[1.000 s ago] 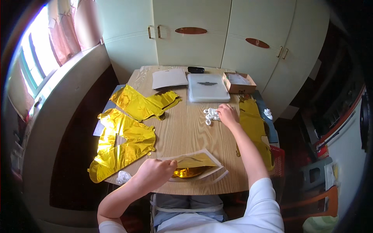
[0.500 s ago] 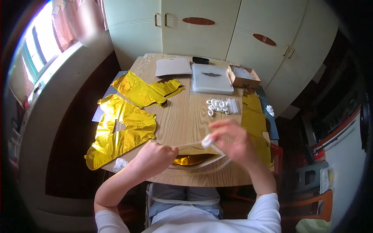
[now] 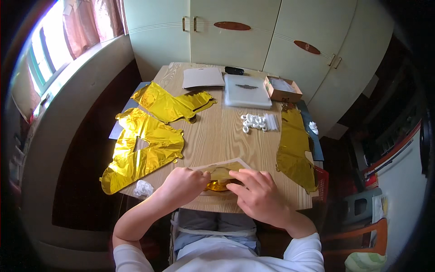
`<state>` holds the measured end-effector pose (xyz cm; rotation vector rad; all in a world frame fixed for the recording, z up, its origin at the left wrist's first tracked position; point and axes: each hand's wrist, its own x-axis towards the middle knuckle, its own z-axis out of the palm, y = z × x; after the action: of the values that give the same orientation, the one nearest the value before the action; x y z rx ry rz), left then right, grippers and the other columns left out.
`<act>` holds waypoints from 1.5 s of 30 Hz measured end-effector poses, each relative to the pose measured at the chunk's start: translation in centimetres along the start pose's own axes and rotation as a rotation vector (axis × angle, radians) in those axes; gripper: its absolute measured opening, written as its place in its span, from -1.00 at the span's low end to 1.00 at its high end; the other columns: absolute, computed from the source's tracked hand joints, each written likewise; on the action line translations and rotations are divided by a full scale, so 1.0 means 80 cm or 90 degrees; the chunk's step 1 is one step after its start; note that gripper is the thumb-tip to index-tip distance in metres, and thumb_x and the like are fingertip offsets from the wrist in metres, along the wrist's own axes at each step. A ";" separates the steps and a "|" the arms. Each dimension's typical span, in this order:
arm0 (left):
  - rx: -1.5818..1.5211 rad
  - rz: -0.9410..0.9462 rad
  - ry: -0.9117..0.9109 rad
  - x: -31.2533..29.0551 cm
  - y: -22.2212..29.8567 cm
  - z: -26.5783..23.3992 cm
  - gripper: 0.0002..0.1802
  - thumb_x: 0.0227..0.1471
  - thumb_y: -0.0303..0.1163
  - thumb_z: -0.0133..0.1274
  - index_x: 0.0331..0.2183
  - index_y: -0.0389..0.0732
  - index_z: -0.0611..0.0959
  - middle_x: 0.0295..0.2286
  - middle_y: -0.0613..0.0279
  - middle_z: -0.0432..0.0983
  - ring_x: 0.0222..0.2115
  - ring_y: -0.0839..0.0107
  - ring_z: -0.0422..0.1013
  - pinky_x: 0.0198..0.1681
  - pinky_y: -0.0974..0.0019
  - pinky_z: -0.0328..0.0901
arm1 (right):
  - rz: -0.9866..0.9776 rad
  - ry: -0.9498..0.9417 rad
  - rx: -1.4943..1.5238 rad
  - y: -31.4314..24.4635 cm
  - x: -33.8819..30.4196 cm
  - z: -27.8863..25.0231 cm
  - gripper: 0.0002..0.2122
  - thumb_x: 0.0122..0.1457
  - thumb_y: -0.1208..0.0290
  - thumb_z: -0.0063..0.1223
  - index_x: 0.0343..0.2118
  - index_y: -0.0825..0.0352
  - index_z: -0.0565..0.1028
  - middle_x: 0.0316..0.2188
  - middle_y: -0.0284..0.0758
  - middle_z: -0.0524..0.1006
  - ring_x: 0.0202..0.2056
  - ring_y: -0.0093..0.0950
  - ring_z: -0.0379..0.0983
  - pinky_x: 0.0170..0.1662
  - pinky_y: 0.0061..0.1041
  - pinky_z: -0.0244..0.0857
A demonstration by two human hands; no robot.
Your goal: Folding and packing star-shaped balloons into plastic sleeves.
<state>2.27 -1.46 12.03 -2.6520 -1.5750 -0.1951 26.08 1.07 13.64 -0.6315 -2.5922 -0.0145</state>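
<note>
A clear plastic bag with a pale border lies at the table's near edge, a shiny gold foil piece showing inside it. My left hand is closed in a fist on the bag's left side. On the right, my right hand grips the bag near its mouth, thumb below and fingers above; its fingertips are partly hidden against the plastic. Beyond the hands lies a pile of white rings, probably ribbon rolls, beside several clear straws.
Gold foil balloons lie flat at left, with another gold balloon at right. Crumpled white wads sit at the edges. Farther back are grey cards, a stack of clear bags, a cardboard box and a black object.
My right hand has come down and left onto the bag. The white ring it carried no longer shows. My left hand stays on the bag, which now lies flatter.
</note>
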 end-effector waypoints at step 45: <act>-0.104 -0.015 -0.018 0.019 -0.006 0.156 -0.07 -0.04 0.30 -0.06 0.16 -0.21 0.29 0.20 -0.11 0.07 0.26 -0.06 -0.10 0.29 -0.01 -0.18 | 0.616 0.076 0.008 0.408 -0.028 0.139 -0.82 0.03 0.24 0.11 -0.42 0.24 0.59 -0.40 -0.24 0.59 -0.31 -0.28 0.52 -0.23 -0.36 0.38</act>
<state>3.55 1.44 -0.14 -2.7697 -1.6665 -0.3015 37.20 30.58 -0.46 -1.7309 -1.9292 0.2626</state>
